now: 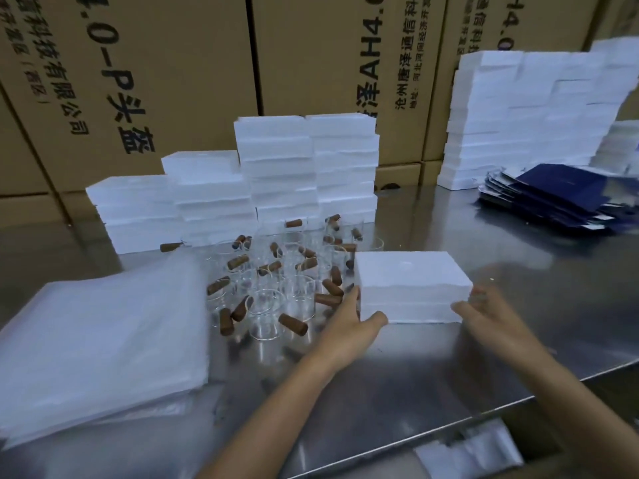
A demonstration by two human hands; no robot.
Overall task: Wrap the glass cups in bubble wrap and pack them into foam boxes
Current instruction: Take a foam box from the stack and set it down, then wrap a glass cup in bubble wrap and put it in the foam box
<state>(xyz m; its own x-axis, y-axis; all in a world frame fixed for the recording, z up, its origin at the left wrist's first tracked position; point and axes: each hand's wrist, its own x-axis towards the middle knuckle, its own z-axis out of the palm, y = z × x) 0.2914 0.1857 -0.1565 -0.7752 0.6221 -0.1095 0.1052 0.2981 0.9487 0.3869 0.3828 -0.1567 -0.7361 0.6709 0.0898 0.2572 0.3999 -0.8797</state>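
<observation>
Behind everything stands a wall of cartons [193, 81], and against it two banks of white foam boxes: a stepped stack [242, 188] at the middle and a taller one [518, 115] off to the right, with a heap of dark blue sleeves [553, 195] lying beside it. All of this sits on a steel table [449, 357]. At the left edge lies a thick pile of bubble wrap [103, 340], and between it and the person's arms stands a crowd of clear cups [273, 288] with brown handles, none yet wrapped as far as I can see. Right in front of the person is a single foam box [411, 285], its long axis running left to right across the body. The left hand [352, 316] clasps its left end, thumb curled along the front lower edge. The right hand [484, 309] is at the right end with fingers bent toward the corner, but it is blurred, so I cannot tell whether it grips. The cups lie just left of the box, nearer the left hand.
</observation>
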